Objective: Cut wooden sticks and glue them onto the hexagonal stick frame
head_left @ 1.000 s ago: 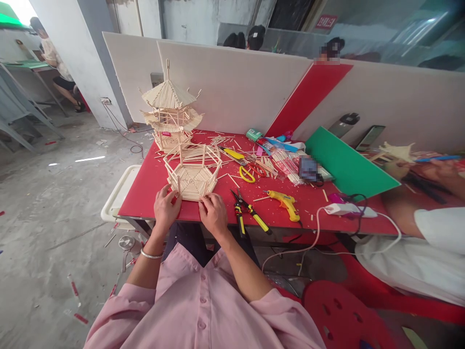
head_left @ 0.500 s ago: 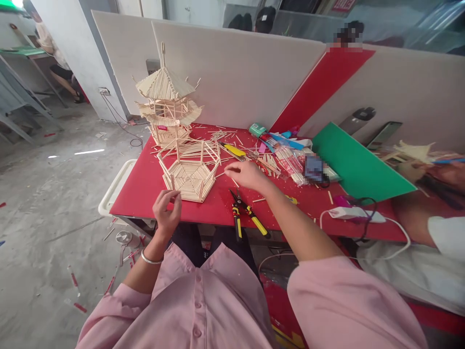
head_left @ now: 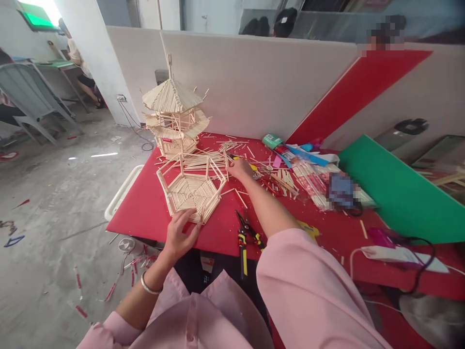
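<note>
A flat hexagonal frame of thin wooden sticks (head_left: 192,186) lies on the red table (head_left: 145,208). My left hand (head_left: 179,236) rests at its near edge, fingers spread and touching the sticks. My right hand (head_left: 238,168) reaches across to the frame's far right corner, fingers curled down among loose sticks (head_left: 232,145); what it pinches, if anything, is hidden. Behind the frame stands a finished stick pagoda (head_left: 174,118).
Yellow-handled pliers (head_left: 242,237) lie near the front edge. Scissors, bundled sticks (head_left: 308,179), a green box (head_left: 272,141) and a green board (head_left: 395,194) fill the right side. A white power strip (head_left: 395,254) with cables sits far right. White partition boards (head_left: 254,82) stand behind.
My right hand has moved from the table's middle to the frame's far right corner. My left hand has dropped from a raised pinch onto the frame's near edge. The view shifted left.
</note>
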